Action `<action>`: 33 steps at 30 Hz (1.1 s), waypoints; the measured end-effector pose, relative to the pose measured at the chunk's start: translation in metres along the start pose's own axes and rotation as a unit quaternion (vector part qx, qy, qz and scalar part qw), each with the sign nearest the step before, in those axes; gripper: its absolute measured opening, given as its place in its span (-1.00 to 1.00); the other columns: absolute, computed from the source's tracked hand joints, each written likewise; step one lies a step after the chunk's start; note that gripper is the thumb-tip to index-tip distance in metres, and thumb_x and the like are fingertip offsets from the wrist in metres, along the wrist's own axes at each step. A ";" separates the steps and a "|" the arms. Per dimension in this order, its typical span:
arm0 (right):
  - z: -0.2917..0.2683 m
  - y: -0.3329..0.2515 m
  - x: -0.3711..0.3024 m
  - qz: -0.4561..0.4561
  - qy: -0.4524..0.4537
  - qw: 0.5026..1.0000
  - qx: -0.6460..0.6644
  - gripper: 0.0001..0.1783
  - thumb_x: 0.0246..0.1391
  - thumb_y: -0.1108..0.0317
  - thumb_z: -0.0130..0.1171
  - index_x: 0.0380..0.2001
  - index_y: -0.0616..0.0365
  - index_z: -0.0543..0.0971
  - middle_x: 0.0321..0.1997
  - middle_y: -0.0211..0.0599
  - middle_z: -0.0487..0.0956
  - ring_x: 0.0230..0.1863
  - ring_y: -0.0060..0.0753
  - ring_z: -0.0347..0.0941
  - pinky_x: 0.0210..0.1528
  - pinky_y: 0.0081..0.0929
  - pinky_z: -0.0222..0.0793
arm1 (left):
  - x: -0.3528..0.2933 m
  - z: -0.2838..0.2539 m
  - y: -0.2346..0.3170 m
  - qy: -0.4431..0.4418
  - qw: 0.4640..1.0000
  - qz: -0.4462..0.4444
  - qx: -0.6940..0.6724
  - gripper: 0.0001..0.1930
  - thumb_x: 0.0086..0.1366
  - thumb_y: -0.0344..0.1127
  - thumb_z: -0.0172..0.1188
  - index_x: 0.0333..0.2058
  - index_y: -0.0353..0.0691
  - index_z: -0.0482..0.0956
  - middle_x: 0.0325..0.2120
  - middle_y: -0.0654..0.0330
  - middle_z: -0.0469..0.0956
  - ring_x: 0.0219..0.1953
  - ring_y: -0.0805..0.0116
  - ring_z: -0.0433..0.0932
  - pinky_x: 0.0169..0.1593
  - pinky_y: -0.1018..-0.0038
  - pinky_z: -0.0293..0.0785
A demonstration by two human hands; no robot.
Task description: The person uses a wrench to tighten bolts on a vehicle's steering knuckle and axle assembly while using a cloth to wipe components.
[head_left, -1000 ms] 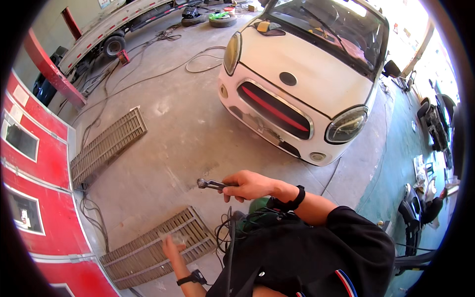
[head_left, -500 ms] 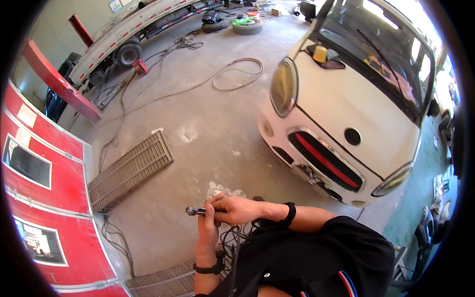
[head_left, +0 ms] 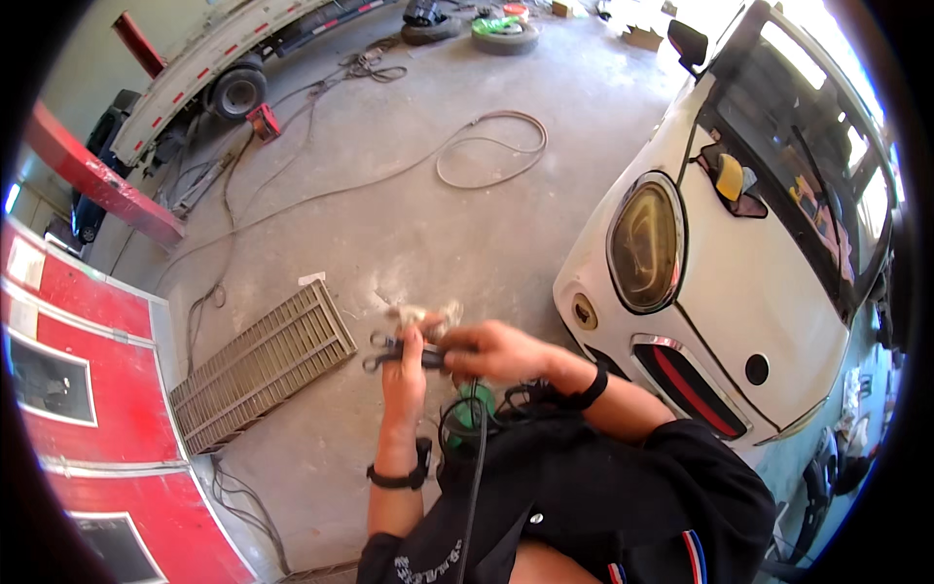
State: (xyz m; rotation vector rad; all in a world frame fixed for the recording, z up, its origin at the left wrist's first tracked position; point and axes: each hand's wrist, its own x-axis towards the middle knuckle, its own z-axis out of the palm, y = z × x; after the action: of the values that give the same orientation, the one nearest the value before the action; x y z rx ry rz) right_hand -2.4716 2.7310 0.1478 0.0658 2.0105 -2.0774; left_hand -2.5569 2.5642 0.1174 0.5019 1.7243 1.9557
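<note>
The tools (head_left: 431, 359) look metal, the shirt (head_left: 623, 487) matt cloth.

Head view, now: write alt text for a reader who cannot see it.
A person's left hand and right hand hold blurred metal tools with ring-shaped ends above a workshop floor. A white car stands to the right; a slatted grate lies to the left, near a red panelled wall.

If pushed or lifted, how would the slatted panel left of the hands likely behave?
The slatted panel would likely feel stiff, given its close cross-bars tied by long rails. It looks metallic and large, so probably heavy. Lying low and broad on the floor, it seems apt to scrape rather than roll.
</note>
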 end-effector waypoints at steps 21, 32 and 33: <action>-0.417 -0.073 0.258 -0.030 0.280 0.957 -0.062 -0.75 0.17 0.33 0.15 -0.15 0.24 0.62 -0.44 -0.11 0.64 -0.43 -0.31 0.57 -0.26 -0.34 0.46 | 0.567 0.089 0.023 -0.179 0.974 -0.133 0.032 -0.53 0.49 0.05 -0.14 0.06 -0.20 0.49 -0.35 0.23 0.56 -0.41 0.51 0.56 -0.41 0.56 0.56; -0.661 -0.128 0.345 -0.043 0.374 0.924 -0.068 -0.65 0.19 0.18 0.24 -0.15 0.28 0.62 -0.36 -0.24 0.63 -0.31 -0.57 0.47 -0.21 -0.50 0.44 | 0.827 0.204 0.005 -0.237 0.954 -0.159 -0.094 -0.43 0.45 0.12 -0.13 0.06 -0.31 0.46 -0.07 0.16 0.52 -0.03 0.37 0.49 0.06 0.43 0.45; -0.683 -0.127 0.349 -0.045 0.396 0.914 -0.073 -0.66 0.19 0.20 0.24 -0.15 0.29 0.61 -0.36 -0.25 0.63 -0.31 -0.58 0.47 -0.21 -0.51 0.43 | 0.853 0.222 -0.001 -0.263 0.948 -0.149 -0.099 -0.42 0.45 0.13 -0.13 0.05 -0.32 0.46 -0.06 0.15 0.51 -0.02 0.37 0.48 0.07 0.42 0.44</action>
State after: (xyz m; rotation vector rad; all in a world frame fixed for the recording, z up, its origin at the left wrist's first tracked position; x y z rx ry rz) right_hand -2.9308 3.3573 0.1682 0.9437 2.6309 -2.1459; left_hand -3.1281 3.2358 0.1123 0.5845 1.1765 1.5737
